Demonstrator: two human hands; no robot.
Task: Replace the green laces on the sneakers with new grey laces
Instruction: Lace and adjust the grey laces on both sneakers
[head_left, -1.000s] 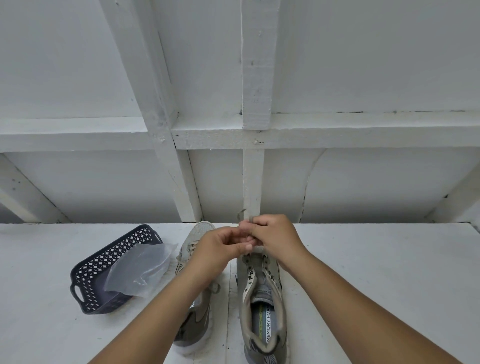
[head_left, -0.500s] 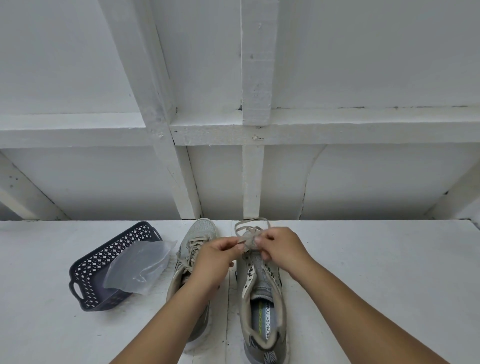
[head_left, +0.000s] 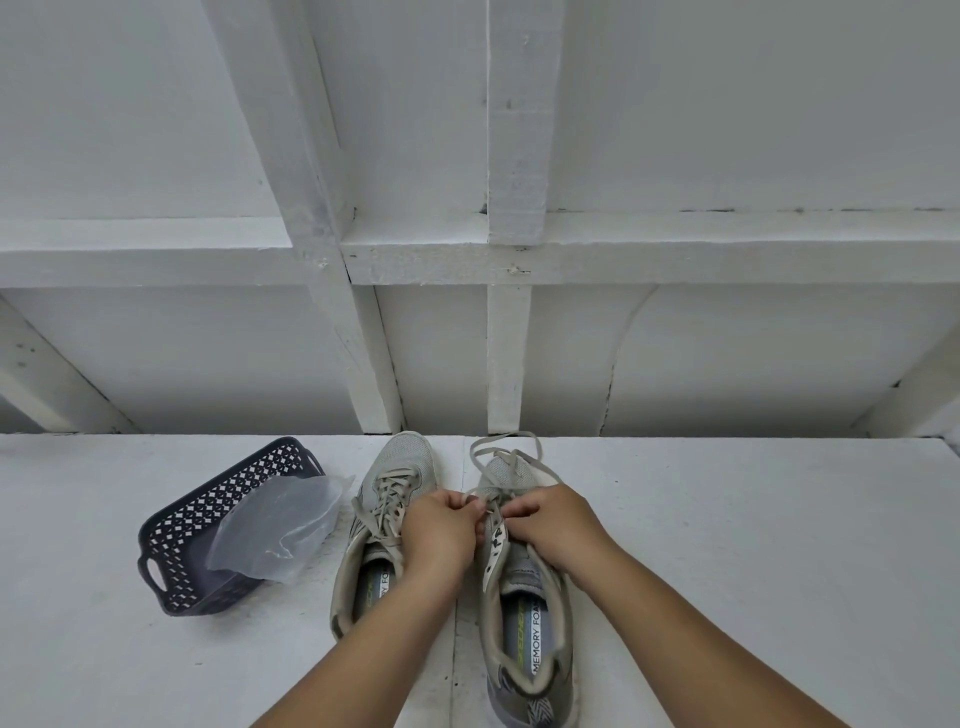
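Two grey sneakers stand side by side on the white table, toes pointing away from me. The left sneaker (head_left: 382, 519) is fully laced. On the right sneaker (head_left: 524, 613) the lace (head_left: 506, 452) is loose, with a loop lying over the toe. My left hand (head_left: 441, 530) pinches this lace at the eyelets near the toe end. My right hand (head_left: 556, 519) pinches it from the other side. The fingertips of both hands almost meet over the tongue.
A dark perforated plastic basket (head_left: 176, 545) sits to the left of the sneakers, with a clear plastic bag (head_left: 280, 525) lying over its rim. A white wall with wooden beams (head_left: 511, 338) rises right behind the table's far edge.
Both hands have come down and toward me along the right sneaker, from its toe to the eyelets. The lace loop now lies spread over the toe.
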